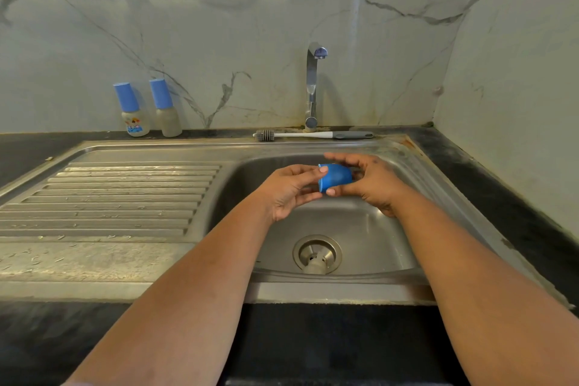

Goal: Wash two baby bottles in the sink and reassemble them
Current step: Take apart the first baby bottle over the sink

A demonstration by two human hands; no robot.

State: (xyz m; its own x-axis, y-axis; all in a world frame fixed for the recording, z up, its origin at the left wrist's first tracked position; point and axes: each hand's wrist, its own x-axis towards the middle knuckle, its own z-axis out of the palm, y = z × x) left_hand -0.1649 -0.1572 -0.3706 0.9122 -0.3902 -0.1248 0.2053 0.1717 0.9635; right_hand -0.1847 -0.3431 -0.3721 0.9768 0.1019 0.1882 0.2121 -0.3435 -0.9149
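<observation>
Both my hands hold one blue plastic cap over the sink basin. My right hand grips its closed end, fingers curled round it. My left hand pinches the rim at its open end with thumb and fingertips. Two baby bottles stand at the back left on the dark counter, each with a blue cap on: one with a printed picture, and a plain one to its right. A bottle brush lies behind the basin with its bristles to the left.
The tap stands behind the basin, with no water running. The drain sits in the basin floor below my hands. A ribbed steel draining board spreads to the left. Marble walls close the back and right.
</observation>
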